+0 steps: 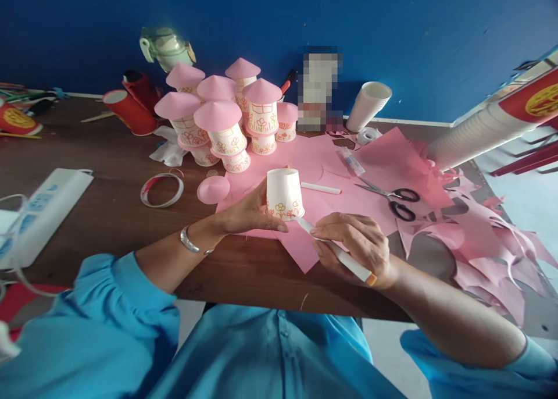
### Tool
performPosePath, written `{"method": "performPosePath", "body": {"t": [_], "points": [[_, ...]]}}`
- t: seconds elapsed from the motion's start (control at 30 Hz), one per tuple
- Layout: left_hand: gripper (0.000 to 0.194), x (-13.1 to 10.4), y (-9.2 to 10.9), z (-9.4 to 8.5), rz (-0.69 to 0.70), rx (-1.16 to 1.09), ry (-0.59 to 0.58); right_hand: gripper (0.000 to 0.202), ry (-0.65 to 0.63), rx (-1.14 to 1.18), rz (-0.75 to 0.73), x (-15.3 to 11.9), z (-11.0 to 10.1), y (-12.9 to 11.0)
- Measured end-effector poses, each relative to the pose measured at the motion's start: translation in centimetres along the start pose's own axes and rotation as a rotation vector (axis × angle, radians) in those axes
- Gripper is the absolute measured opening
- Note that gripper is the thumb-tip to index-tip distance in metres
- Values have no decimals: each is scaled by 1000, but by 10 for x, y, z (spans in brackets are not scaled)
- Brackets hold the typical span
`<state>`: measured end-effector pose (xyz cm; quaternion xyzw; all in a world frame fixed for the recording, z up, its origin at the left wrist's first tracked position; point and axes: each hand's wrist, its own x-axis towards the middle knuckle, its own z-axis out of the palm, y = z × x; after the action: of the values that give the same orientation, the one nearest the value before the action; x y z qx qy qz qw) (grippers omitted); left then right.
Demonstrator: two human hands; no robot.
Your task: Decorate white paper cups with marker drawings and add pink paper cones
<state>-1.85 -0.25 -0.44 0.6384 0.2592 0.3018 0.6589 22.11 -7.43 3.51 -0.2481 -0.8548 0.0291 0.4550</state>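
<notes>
My left hand (248,210) is wrapped round the side of a white paper cup (284,186), which is upside down with its wide rim lowest. Orange and yellowish flowers are drawn along the band near that rim. Between the fingers of my right hand (353,245) is a white marker pen (346,260) with an orange end. Its tip meets the cup near the rim, at the right of the drawn flowers. Another white marker (322,188) with a red-orange end lies on the pink paper (305,155) behind the cup.
Decorated cups with pink cone roofs (218,117) stand in a cluster at the back. Scissors (392,196), a glue tube (352,161) and pink scraps (488,259) lie to the right. A tape roll (162,190), pink cone (213,189) and power strip (47,216) are on the left.
</notes>
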Motion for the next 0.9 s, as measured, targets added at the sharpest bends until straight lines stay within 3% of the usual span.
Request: {"method": "performPosePath", "body": {"t": [0.7, 0.9], "points": [[111, -1, 3, -1, -45, -14, -3, 20, -10, 58, 50, 2, -3, -1], [96, -4, 3, -6, -101, -13, -30, 21, 9, 64, 39, 3, -6, -1]]}}
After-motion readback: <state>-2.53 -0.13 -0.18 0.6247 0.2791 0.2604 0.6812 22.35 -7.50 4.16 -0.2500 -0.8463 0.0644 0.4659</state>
